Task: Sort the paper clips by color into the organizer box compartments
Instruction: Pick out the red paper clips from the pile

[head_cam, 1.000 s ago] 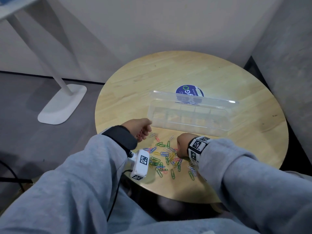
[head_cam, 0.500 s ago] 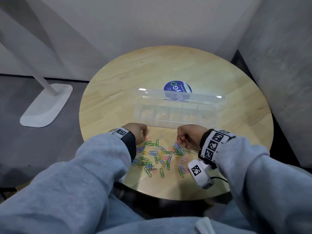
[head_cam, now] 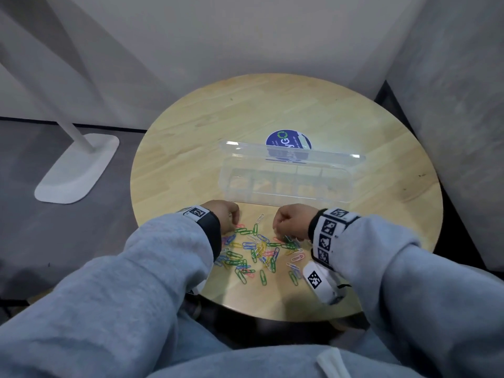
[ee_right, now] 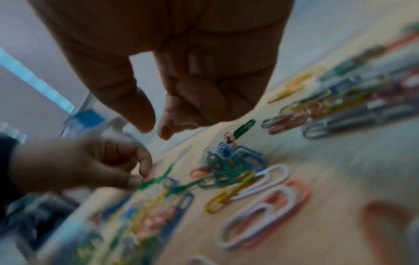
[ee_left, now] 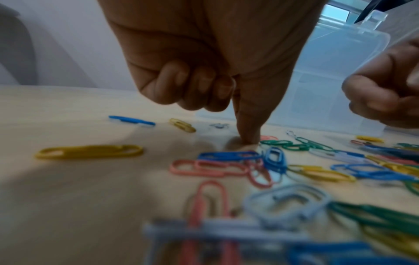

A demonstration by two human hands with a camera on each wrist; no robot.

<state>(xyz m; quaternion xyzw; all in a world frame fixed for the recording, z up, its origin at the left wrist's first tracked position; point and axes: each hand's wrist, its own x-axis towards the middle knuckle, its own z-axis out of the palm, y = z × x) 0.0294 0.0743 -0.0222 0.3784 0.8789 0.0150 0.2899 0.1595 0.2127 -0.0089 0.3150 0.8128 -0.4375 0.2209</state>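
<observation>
The round surface (head_cam: 191,148) carried the clear box (head_cam: 289,184) at its middle, lid up, its compartments apparently bare. The clips (head_cam: 256,252) lay mixed in a heap near the front edge, so sorting looked barely begun. The left hand (head_cam: 226,215) was clenched except for one finger, pressing down beside a pink clip (ee_left: 268,137). The right hand (head_cam: 290,221) hovered over the heap, thumb and forefinger parted, grasping nothing. The next move likely called for pinching single clips free of tangled neighbours and carrying each to the box.
</observation>
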